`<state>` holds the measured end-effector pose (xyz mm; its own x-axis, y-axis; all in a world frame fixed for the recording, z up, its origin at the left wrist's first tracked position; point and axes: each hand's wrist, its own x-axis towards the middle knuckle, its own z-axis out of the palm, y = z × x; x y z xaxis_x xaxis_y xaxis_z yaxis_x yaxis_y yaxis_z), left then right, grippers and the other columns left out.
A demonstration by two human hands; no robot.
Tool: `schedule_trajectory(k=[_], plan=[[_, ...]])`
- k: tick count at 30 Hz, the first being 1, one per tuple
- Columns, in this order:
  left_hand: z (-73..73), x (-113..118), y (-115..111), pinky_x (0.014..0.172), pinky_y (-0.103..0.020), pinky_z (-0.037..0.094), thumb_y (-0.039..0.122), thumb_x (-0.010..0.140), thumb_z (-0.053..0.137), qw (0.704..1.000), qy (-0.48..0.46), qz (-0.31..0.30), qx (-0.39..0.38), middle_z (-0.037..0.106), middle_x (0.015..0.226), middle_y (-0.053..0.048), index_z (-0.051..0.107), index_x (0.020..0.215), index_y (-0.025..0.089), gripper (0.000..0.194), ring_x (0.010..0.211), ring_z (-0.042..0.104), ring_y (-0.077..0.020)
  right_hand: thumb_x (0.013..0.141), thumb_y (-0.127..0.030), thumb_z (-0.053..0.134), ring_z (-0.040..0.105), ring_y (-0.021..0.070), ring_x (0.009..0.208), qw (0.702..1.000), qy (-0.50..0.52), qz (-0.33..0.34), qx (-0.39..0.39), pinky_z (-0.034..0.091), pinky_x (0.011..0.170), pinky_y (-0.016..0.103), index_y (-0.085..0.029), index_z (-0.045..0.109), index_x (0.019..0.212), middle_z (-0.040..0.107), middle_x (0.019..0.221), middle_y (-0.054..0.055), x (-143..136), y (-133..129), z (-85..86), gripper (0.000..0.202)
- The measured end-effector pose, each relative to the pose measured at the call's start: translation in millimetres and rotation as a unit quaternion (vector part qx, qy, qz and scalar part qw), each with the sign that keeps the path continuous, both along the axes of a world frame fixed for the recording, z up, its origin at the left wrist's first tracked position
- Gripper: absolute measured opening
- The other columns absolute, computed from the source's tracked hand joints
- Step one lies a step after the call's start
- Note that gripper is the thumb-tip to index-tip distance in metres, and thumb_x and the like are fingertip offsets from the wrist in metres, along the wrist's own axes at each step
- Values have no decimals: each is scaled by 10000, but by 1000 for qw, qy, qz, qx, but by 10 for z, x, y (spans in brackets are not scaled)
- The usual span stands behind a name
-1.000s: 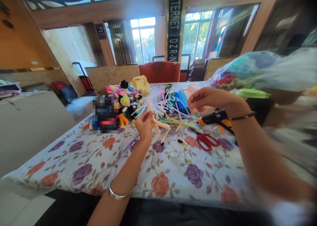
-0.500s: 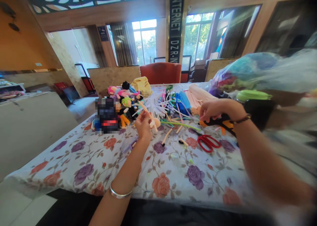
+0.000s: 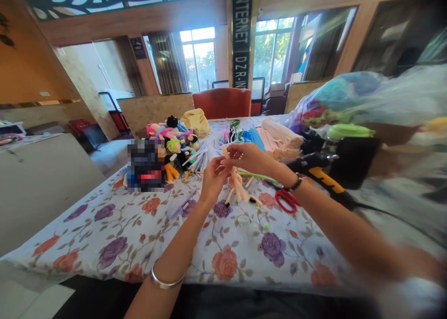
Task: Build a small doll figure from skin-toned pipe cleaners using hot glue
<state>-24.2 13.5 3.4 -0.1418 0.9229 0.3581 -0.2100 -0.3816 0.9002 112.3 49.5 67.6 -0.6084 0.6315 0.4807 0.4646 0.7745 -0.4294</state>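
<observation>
Above the middle of the table my two hands meet at a small peach pipe-cleaner figure (image 3: 238, 188), its strands dangling below the fingers. My left hand (image 3: 216, 173) pinches it from the left. The fingers of my right hand (image 3: 249, 158) are closed at its top end, where a pale stub (image 3: 225, 151) sticks up. Red-handled scissors (image 3: 286, 201) lie under my right forearm, partly covered by it. A black and yellow glue gun (image 3: 323, 177) rests to the right of that wrist. Behind my hands spreads a pile of white pipe cleaners (image 3: 206, 151).
Finished pipe-cleaner dolls (image 3: 174, 144) and a yellow cloth bundle (image 3: 195, 122) stand at the back left. Peach pipe-cleaner bundles (image 3: 279, 137) lie farther back right, near a big plastic bag (image 3: 352, 91). Short offcuts (image 3: 256, 200) dot the flowered tablecloth (image 3: 146, 235).
My right hand has moved left from beside the glue gun to the figure. My left hand has shifted slightly right, and the figure now hangs more upright. The view has turned a little.
</observation>
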Motion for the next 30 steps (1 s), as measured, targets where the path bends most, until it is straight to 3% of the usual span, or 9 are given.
schedule_trajectory(k=[4,10,14,17,22,27,30], plan=[[-28,2,18,654,-235,474,332,669,712,995,76,35,46,634,823,-24,640,835,183,234,717,598,-125,857,-371,519,363,74,528,997,-21,-48,64,258,530,238,-143,539,575,480,534,-15,6,9,-8,364],[3,0,-12,577,-219,457,319,688,695,985,137,95,45,651,815,-43,666,870,200,220,700,602,-142,855,-275,504,436,94,563,994,4,-79,74,285,572,246,-150,553,593,539,571,10,69,-15,105,294],[-4,6,-20,574,-220,450,280,705,670,975,175,126,47,665,796,-43,693,848,204,164,675,602,-138,844,-269,501,440,91,549,989,102,-97,52,303,561,236,-158,538,609,516,548,-6,102,-17,168,263],[-39,-10,2,622,-232,462,260,730,639,964,207,152,72,669,823,-43,705,854,208,150,689,599,-133,860,-344,497,413,69,512,970,235,-41,-38,316,515,215,-159,522,638,475,546,-21,154,-6,222,290],[-75,-65,47,622,-239,446,254,723,645,954,204,195,104,671,807,-38,720,841,219,144,663,578,-136,814,-406,604,449,48,569,907,385,90,-145,383,524,185,-177,537,756,479,665,-27,313,-26,363,246],[-37,-89,49,583,-227,425,210,692,674,958,152,235,69,668,768,-37,723,832,214,149,624,558,-131,796,-349,632,522,50,655,889,407,135,-159,440,574,175,-211,592,844,529,746,-28,532,-39,475,151],[-29,-102,62,509,-205,397,206,655,704,967,93,235,35,659,735,-31,717,821,206,167,595,549,-123,735,-349,683,560,72,646,922,302,149,-191,471,586,203,-196,641,871,598,736,-14,656,-7,477,208]])
